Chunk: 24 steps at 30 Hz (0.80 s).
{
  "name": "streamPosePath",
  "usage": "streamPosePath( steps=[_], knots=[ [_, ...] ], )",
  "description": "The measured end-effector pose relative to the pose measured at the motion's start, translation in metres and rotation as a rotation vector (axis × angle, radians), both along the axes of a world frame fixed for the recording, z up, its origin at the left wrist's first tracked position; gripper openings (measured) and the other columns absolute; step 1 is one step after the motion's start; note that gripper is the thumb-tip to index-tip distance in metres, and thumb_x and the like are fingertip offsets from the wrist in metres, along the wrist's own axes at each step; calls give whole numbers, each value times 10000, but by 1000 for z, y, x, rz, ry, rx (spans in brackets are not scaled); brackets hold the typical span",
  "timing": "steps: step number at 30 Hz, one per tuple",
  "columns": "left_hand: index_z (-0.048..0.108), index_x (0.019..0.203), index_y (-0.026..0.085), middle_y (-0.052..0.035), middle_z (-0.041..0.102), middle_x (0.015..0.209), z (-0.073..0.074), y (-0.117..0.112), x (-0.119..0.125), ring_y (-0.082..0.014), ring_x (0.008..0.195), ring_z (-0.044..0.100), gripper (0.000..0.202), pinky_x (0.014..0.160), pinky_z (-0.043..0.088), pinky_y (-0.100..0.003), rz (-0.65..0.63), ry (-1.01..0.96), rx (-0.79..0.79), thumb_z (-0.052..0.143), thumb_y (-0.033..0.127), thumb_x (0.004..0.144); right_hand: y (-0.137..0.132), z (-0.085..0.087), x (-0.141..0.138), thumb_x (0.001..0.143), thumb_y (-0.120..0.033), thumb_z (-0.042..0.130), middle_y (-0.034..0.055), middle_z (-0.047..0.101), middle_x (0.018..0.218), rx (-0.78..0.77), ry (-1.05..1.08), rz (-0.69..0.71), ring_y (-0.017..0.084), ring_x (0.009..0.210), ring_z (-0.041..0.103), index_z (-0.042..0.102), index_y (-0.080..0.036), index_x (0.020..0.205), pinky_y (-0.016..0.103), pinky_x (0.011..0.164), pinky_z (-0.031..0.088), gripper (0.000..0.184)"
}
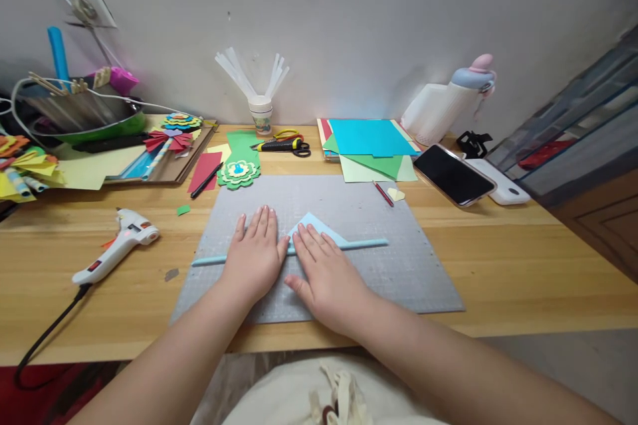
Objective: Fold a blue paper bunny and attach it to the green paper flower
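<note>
A light blue paper tube (pixel 367 244) lies across the grey cutting mat (pixel 413 279), with a pointed corner of blue paper (pixel 310 220) sticking out beyond its middle. My left hand (pixel 256 252) rests flat over the left half of the tube, fingers stretched out. Beside it, my right hand (pixel 323 272) lies flat on the tube and the lower part of the paper corner, its thumb apart. The stretch of tube under both palms is hidden.
A white glue gun (pixel 119 246) lies at left with its cord. Behind the mat are a layered green paper flower (pixel 239 174), scissors (pixel 301 149), a cup of glue sticks (pixel 260 116) and stacked coloured paper (pixel 371 138). A phone (pixel 454 174) and bottle (pixel 458 103) are at right.
</note>
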<state>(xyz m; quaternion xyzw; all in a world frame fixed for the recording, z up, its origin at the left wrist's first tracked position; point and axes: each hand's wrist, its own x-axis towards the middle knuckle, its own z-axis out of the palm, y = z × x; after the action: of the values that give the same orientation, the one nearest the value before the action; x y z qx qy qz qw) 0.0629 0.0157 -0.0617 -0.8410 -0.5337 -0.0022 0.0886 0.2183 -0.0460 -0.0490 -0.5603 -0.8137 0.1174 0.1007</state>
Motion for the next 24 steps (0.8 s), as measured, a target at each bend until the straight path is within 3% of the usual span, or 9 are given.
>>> streamPosePath(
  steps=[10, 24],
  knots=[
    [281, 1449, -8, -190, 293, 1517, 0, 12, 3, -268, 1429, 249, 595, 1166, 133, -488, 1, -8, -3, 221, 335, 966, 10, -8, -4, 924, -637, 271, 186, 156, 1565, -15, 11, -30, 286, 1458, 75, 258, -23, 1483, 455, 1180, 131, 830],
    [250, 1457, -12, -182, 250, 1535, -1, 37, 10, -265, 1437, 226, 622, 1166, 111, -489, 49, -24, -12, 212, 353, 956, 36, -6, -4, 931, -640, 212, 201, 228, 1547, 29, -16, -42, 302, 1445, 167, 304, -20, 1467, 480, 1170, 97, 824]
  ],
)
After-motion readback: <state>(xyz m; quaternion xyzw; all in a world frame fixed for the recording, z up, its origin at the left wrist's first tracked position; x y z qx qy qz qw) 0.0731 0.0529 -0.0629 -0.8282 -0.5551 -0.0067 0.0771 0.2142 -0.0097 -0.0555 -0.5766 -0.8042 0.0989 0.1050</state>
